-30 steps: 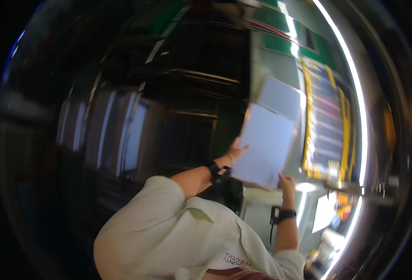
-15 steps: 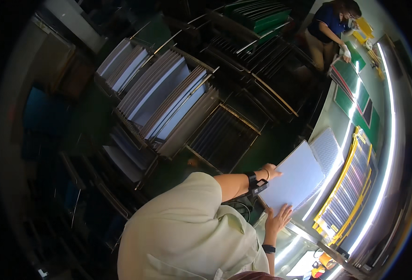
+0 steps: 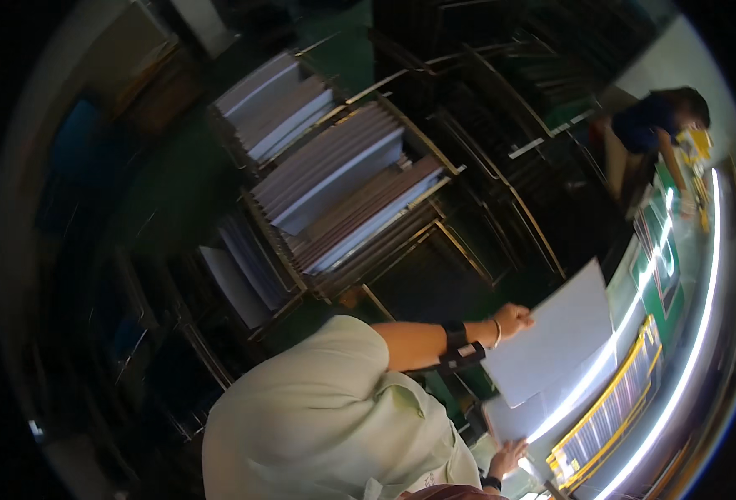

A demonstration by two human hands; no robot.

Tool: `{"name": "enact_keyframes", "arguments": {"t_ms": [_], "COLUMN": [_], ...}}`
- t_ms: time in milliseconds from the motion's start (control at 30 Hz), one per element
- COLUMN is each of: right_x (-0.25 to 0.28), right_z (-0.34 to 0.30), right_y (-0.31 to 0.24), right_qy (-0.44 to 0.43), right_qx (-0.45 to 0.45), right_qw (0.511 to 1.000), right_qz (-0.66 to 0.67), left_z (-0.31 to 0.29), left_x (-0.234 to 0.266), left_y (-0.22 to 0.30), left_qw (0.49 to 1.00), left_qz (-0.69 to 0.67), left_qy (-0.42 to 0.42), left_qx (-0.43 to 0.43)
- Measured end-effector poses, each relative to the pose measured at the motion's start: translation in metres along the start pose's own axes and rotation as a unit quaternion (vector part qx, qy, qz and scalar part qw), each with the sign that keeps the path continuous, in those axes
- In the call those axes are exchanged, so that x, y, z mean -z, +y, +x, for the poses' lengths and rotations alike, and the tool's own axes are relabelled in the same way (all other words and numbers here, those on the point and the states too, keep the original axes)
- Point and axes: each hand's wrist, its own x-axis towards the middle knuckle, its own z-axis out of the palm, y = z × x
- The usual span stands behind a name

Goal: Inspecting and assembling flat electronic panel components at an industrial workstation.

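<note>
My left hand (image 3: 514, 319), with a bracelet and a dark band at the wrist, grips the left edge of a flat pale grey rectangular panel (image 3: 555, 342), thumb on top. The panel is tilted and raised over a second pale panel (image 3: 505, 417), whose corner shows under it on the worktable. At the near end, my right hand (image 3: 509, 457) rests by the edge of that lower panel, fingers stretched and somewhat blurred. It is apart from the upper panel. A dark band sits on my right wrist.
A yellow-edged slotted frame (image 3: 609, 408) lies on the table beyond the panels. Bright light strips (image 3: 701, 308) run along it. Green mats (image 3: 663, 258) lie farther up, where another person (image 3: 647, 137) bends over the table. Racks of upright panels (image 3: 334, 179) stand at left.
My left hand has lifted the upper panel and shifted it, uncovering part of the lower one. My right hand has come off the upper panel. The whole view has turned and blurred.
</note>
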Motion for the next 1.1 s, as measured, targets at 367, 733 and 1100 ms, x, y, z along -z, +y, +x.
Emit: {"name": "enact_keyframes", "arguments": {"t_ms": [367,733,1100], "right_x": [0.041,0.049,0.039], "right_z": [0.027,0.035,0.034], "right_y": [-0.056,-0.188,-0.212], "right_qy": [0.049,-0.080,-0.123], "right_qx": [0.065,0.032,0.005], "right_qw": [0.996,0.984,0.972], "right_qz": [0.028,0.157,0.199], "left_z": [-0.194,-0.189,-0.176], "left_x": [0.574,0.755,0.771], "left_y": [0.266,0.220,0.223], "left_qw": [0.660,0.632,0.649], "left_qz": [0.445,0.512,0.552], "left_qy": [0.537,0.567,0.516], "left_qx": [-0.278,-0.127,-0.089]}}
